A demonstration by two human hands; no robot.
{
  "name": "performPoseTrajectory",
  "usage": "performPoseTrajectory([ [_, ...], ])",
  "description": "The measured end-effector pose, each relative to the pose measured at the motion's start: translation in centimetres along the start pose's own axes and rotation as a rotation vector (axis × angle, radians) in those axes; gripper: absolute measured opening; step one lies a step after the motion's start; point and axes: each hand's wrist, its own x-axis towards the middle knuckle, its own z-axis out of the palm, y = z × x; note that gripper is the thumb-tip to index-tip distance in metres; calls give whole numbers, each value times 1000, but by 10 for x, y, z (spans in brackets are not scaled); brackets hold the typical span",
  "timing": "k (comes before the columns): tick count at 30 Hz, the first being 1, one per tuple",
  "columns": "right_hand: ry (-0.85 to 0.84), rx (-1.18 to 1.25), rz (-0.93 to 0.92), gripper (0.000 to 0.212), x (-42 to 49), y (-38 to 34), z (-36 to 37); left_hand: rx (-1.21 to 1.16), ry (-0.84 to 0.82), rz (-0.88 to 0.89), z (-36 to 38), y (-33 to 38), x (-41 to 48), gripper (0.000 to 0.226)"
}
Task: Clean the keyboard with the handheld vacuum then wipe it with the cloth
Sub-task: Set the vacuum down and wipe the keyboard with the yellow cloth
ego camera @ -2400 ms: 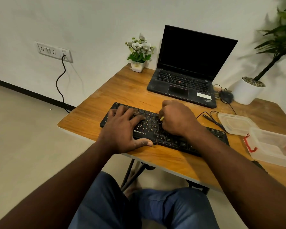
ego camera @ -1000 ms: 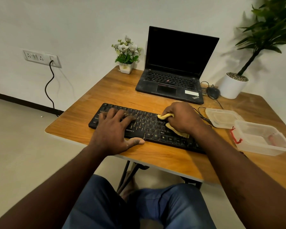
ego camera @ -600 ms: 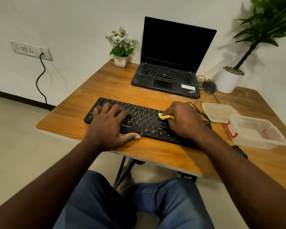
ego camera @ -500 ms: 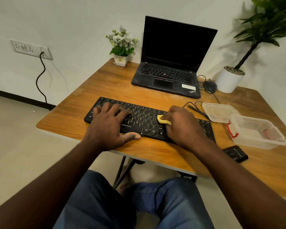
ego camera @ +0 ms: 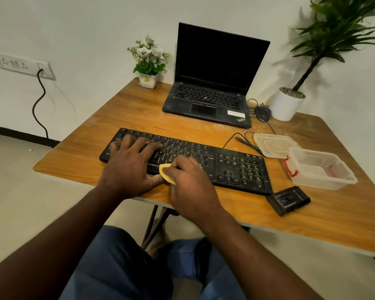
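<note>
A black keyboard (ego camera: pixel 230 167) lies across the wooden table (ego camera: pixel 126 113). My left hand (ego camera: pixel 130 167) rests flat on its left half, fingers spread over the keys. My right hand (ego camera: pixel 191 185) holds a yellow cloth (ego camera: pixel 166 173) bunched under its fingers and presses it on the keyboard's front edge near the middle, right beside my left thumb. Most of the cloth is hidden under that hand. A small black device (ego camera: pixel 288 202), possibly the handheld vacuum, lies on the table off the keyboard's right front corner.
An open black laptop (ego camera: pixel 214 83) stands behind the keyboard. A small flower pot (ego camera: pixel 148 61) is at the back left, a white planter (ego camera: pixel 287 105) and a mouse (ego camera: pixel 262 112) at the back right. A clear plastic box (ego camera: pixel 320 169) and its lid (ego camera: pixel 275 145) sit right of the keyboard.
My right hand has slid the cloth left and toward me, from the keyboard's middle-right keys to its front edge by my left thumb. The left hand has stayed on the left half.
</note>
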Motion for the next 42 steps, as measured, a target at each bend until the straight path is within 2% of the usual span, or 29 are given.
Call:
performPoseTrajectory([
  [3,-4,14,22,47,-13,15,-10,24,-13,-10,0,0,1,101],
  [10,17,-53,291,44,-57,77,-59,25,12,5,-1,1,0,104],
  [15,268,-53,489,35,-50,107,-86,-14,-31,-19,-6,11,2,106],
  [17,246,-22,529,35,-36,106,-85,-48,-36,13,-7,25,4,104],
  [22,-7,-143,362,43,-11,82,-66,-54,-66,147,-5,64,9,88],
  [27,38,-121,342,40,-9,86,-67,-81,-8,255,0,76,15,60],
  [32,-85,-265,274,43,-10,75,-66,-99,140,427,5,76,12,33],
  [39,-109,-220,138,39,-20,79,-66,-98,200,429,8,77,10,30],
  [42,-82,-198,158,39,-14,90,-70,-124,197,406,9,78,11,31],
])
